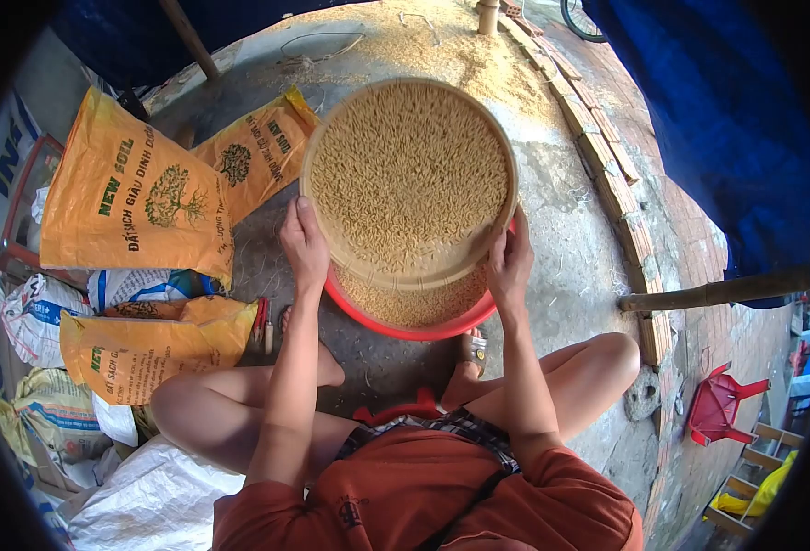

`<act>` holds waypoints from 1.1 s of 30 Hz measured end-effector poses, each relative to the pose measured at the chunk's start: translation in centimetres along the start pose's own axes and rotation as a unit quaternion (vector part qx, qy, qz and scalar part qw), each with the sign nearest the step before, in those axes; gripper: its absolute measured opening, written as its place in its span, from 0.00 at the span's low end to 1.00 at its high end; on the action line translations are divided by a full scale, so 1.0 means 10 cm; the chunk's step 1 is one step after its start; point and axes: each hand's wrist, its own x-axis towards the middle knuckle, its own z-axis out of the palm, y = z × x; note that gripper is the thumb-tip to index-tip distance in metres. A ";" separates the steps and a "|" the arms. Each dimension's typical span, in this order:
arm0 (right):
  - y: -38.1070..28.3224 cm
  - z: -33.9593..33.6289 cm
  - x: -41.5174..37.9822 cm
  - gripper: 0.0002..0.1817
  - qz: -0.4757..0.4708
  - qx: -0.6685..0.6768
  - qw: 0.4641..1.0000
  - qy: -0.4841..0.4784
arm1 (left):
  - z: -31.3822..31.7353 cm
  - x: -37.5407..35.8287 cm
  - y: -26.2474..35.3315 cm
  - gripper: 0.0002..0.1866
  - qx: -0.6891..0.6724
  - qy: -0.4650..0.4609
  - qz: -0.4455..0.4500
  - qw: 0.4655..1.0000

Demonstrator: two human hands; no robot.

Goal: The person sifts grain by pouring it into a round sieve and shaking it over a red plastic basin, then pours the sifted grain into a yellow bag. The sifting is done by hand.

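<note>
A round, shallow winnowing tray (441,277) is held up in front of me, with grain (409,165) spread over most of its surface. My left hand (305,246) grips its rim at the lower left, thumb on top. On the lower right side, my right hand (512,257) is closed round the rim. Beneath the tray is a red basin (391,332), partly hidden by it, with more grain (414,305) inside. The grains in the tray look smeared, as if in motion.
Orange soil sacks (138,197) stand to the left, above white sacks (46,317). Husks (478,64) litter the floor ahead. A brick border (611,188) runs along the right, near a bamboo pole (717,294) and a red plastic stool (722,404).
</note>
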 end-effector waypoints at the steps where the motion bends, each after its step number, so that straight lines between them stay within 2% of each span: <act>1: 0.02 0.02 0.00 0.19 0.003 -0.001 1.000 -0.001 | 0.00 -0.01 -0.07 0.16 0.002 -0.001 -0.003 1.000; 3: 0.18 0.12 0.00 0.20 -0.043 -0.030 0.999 -0.015 | 0.07 -0.03 -0.41 0.16 0.047 -0.043 -0.004 0.998; 4: 0.43 0.15 -0.05 0.18 -0.024 -0.080 0.996 -0.030 | 0.15 -0.12 -0.63 0.16 0.009 -0.025 0.012 1.000; 5: 0.70 0.18 -0.12 0.18 -0.022 -0.078 0.996 -0.034 | 0.11 -0.19 -0.79 0.17 0.114 -0.087 -0.058 0.988; 7: 1.07 0.23 -0.26 0.16 -0.002 -0.161 0.985 -0.056 | 0.16 -0.38 -1.14 0.18 0.189 -0.087 -0.093 0.974; 8: 1.08 0.22 -0.28 0.16 -0.003 -0.160 0.985 -0.058 | 0.14 -0.42 -1.23 0.18 0.189 -0.086 -0.093 0.974; 10: 1.05 0.18 -0.29 0.15 0.105 -0.191 0.966 -0.138 | 0.10 -0.47 -1.29 0.18 0.273 -0.167 -0.169 0.932; 12: 0.89 0.13 -0.24 0.15 0.114 -0.174 0.967 -0.143 | 0.09 -0.43 -1.26 0.19 0.259 -0.142 -0.159 0.942; 14: 0.54 0.09 -0.17 0.15 0.121 -0.154 0.970 -0.146 | 0.05 -0.29 -0.90 0.19 0.221 -0.105 -0.136 0.960; 15: 0.33 0.05 -0.14 0.16 0.097 -0.083 0.984 -0.125 | 0.03 -0.21 -0.65 0.19 0.217 -0.105 -0.130 0.962; 16: 0.21 0.02 -0.11 0.16 0.071 -0.011 0.992 -0.102 | 0.01 -0.14 -0.41 0.18 0.124 -0.066 -0.089 0.986; 17: 0.17 0.02 -0.07 0.16 0.064 -0.011 0.993 -0.095 | 0.01 -0.08 -0.23 0.18 0.028 -0.027 -0.047 0.998; 19: 0.10 0.01 -0.01 0.18 -0.037 0.022 0.999 -0.028 | -0.04 0.02 0.00 0.17 0.029 -0.017 -0.017 0.999; 20: 0.05 0.00 0.00 0.19 -0.012 0.035 0.999 -0.031 | -0.07 0.03 0.04 0.17 0.039 -0.006 0.004 0.999; 23: 0.20 0.10 0.02 0.18 0.009 0.002 0.998 -0.062 | 0.00 0.02 -0.27 0.17 0.050 -0.017 0.014 0.999; 24: 0.37 0.15 -0.01 0.17 0.027 0.005 0.997 -0.071 | 0.06 -0.04 -0.57 0.17 0.023 -0.018 0.010 1.000; 25: 0.55 0.20 -0.06 0.17 0.028 0.008 0.997 -0.077 | 0.06 -0.11 -0.74 0.17 0.075 -0.030 -0.029 0.996; 27: 0.90 0.26 -0.19 0.16 0.082 -0.082 0.988 -0.104 | 0.09 -0.27 -1.08 0.18 0.169 -0.035 -0.051 0.984; 28: 1.03 0.26 -0.24 0.16 0.083 -0.082 0.987 -0.106 | 0.07 -0.33 -1.16 0.18 0.170 -0.034 -0.053 0.983; 30: 1.11 0.26 -0.29 0.15 0.099 -0.153 0.975 -0.129 | 0.04 -0.40 -1.24 0.18 0.251 -0.115 -0.149 0.950; 31: 1.07 0.24 -0.28 0.15 0.100 -0.154 0.975 -0.128 | 0.05 -0.39 -1.24 0.18 0.250 -0.116 -0.149 0.950; 33: 0.88 0.19 -0.22 0.16 0.140 -0.075 0.977 -0.142 | 0.05 -0.34 -1.19 0.18 0.189 -0.069 -0.074 0.977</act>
